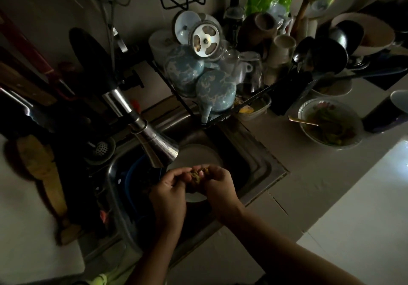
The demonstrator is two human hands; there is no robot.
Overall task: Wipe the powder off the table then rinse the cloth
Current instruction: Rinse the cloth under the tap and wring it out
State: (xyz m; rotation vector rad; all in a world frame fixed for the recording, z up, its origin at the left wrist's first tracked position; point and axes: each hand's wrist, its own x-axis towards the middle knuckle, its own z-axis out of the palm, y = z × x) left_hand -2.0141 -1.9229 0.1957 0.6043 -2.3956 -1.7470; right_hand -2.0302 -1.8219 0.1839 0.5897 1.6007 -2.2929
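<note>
Olive-yellow cloth (197, 175) over grey sink (265, 163); white plate (198, 154), blue basin (130, 183) inside sink; blue mottled teapots (215, 92) behind sink; floral-print bowl (309, 108) right of sink.

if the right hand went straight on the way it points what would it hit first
The right hand points forward-left into the cloth it grips, with the left hand gripping its far side. Past those, probably the flared metal tap head, though depth is unclear.
</note>
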